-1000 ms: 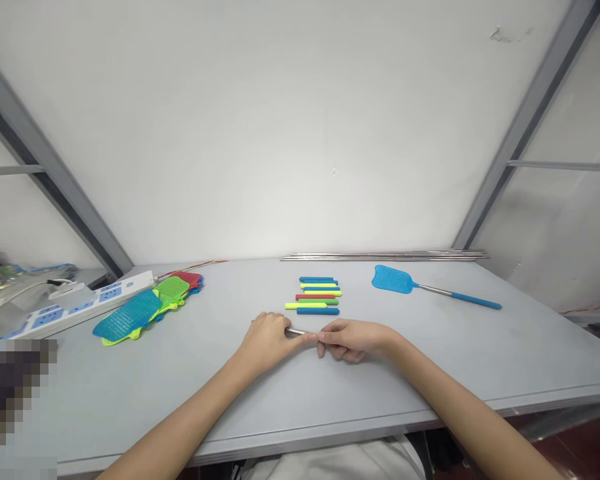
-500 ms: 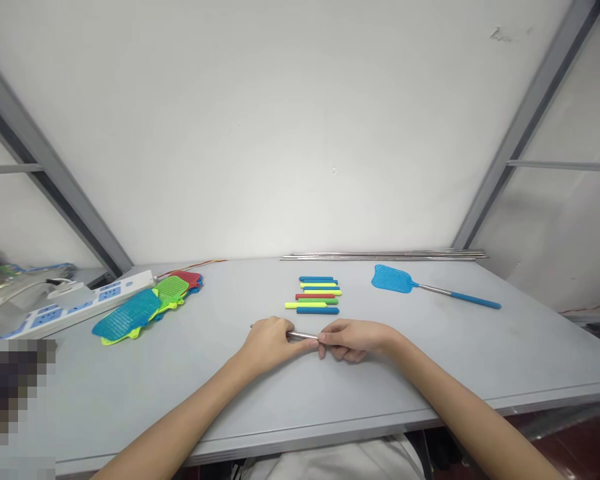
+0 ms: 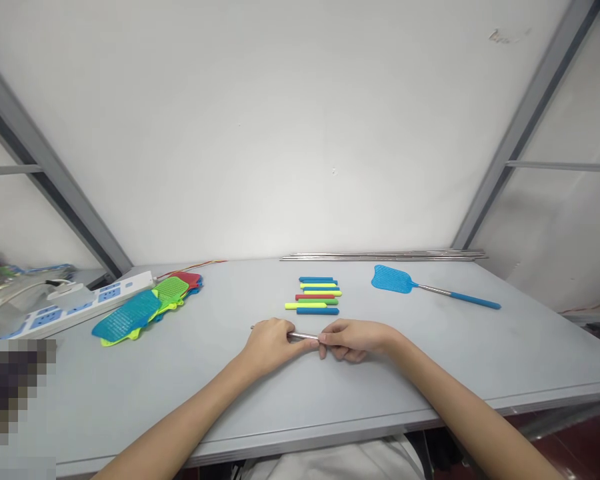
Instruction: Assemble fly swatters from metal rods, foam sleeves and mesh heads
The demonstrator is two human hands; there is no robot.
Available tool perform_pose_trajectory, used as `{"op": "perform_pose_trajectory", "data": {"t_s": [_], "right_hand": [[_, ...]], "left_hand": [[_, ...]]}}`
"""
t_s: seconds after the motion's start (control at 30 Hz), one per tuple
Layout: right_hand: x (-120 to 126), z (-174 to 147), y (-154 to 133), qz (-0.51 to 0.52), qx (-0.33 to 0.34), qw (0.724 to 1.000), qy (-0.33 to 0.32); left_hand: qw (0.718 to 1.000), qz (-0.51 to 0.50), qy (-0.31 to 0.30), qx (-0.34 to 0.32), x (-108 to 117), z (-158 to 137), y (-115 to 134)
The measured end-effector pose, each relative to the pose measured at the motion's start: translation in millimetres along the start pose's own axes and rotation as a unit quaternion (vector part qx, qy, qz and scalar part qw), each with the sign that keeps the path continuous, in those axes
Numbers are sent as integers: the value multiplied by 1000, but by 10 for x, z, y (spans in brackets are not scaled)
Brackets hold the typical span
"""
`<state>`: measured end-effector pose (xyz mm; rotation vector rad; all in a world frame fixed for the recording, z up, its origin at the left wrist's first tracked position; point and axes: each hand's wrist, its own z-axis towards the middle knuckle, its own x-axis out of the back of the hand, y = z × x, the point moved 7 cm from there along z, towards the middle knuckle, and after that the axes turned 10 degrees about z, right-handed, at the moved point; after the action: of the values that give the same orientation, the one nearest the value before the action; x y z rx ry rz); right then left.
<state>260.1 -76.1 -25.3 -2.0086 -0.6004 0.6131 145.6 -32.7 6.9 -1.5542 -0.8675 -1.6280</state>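
Note:
A thin silver metal rod [image 3: 304, 336] lies level between my hands, low over the table's middle. My left hand [image 3: 271, 343] is wrapped round it, and the rod's left tip pokes out past the knuckles. At the rod's right end, my right hand [image 3: 347, 339] pinches it between thumb and fingers; that end is hidden. Just beyond my hands several coloured handle sleeves lie in a row, among them a blue sleeve [image 3: 318, 311], a red sleeve [image 3: 314, 297] and a green sleeve [image 3: 325, 302]. To the right rests a blue fly swatter [image 3: 393, 279] with a metal shaft and blue handle.
Overlapping swatter heads [image 3: 127, 317] in blue, green, yellow and red lie at the left beside a white power strip [image 3: 87, 303]. Long metal rods [image 3: 380, 256] run along the wall at the back. The grey table [image 3: 290, 400] ends in front of my body.

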Motion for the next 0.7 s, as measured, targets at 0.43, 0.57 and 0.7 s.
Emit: {"op": "perform_pose_trajectory", "data": {"t_s": [0.43,0.57,0.7], "right_hand": [[22,10,16,-7,2,1000,-6],[13,7,14,-8,-1,1000,-11],[1,-1,-4,-28,8,1000,-2]], "left_hand": [[1000,7,0,-4,-3,-4,11],[1000,11,5,-8,-5,-14,23],[1000,3,-1,0,-2,-33,32]]}}
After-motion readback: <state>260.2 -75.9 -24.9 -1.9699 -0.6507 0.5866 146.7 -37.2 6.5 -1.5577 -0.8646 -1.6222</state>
